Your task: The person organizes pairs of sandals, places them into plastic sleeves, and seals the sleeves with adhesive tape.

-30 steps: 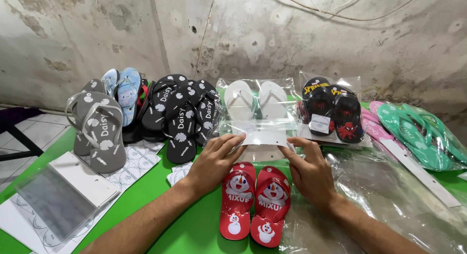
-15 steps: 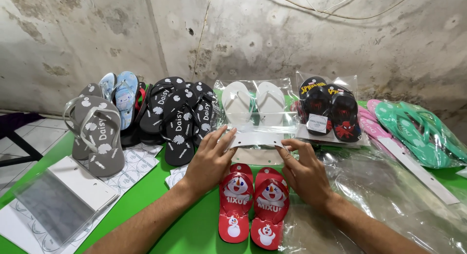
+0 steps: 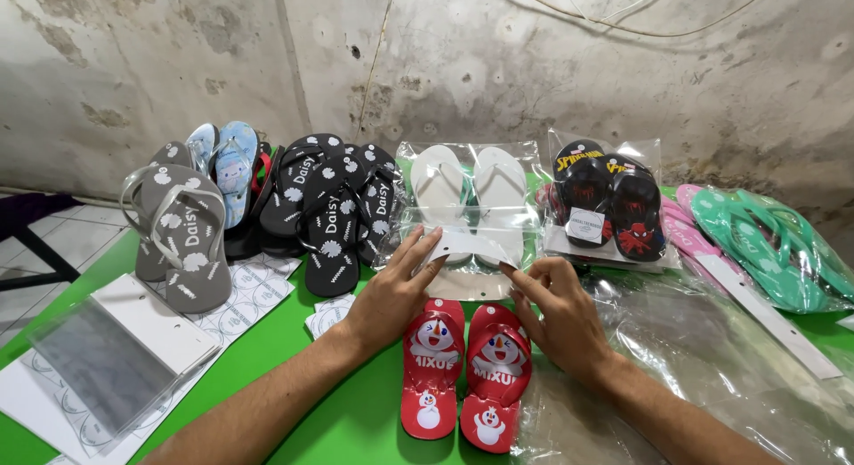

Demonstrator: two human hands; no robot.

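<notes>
Above the red sandals (image 3: 464, 372) on the green tabletop (image 3: 356, 412), left hand (image 3: 391, 291) and right hand (image 3: 556, 318) now pinch the white card (image 3: 467, 251), lifted slightly off the clear bag (image 3: 676, 358).

I see my hands (image 3: 391, 291) on a bagged pair (image 3: 471, 207); another pair (image 3: 467, 372) lies before it, more sandals (image 3: 329, 207) left.

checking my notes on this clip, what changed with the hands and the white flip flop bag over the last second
Both hands slid slightly toward the person along the clear plastic bag of white flip-flops. The left hand now pinches the bag's white card flap between its fingertips; the right hand touches the flap's right end. The red snowman-print flip-flops, the grey, black and packaged pairs and the green table stayed put.
</notes>
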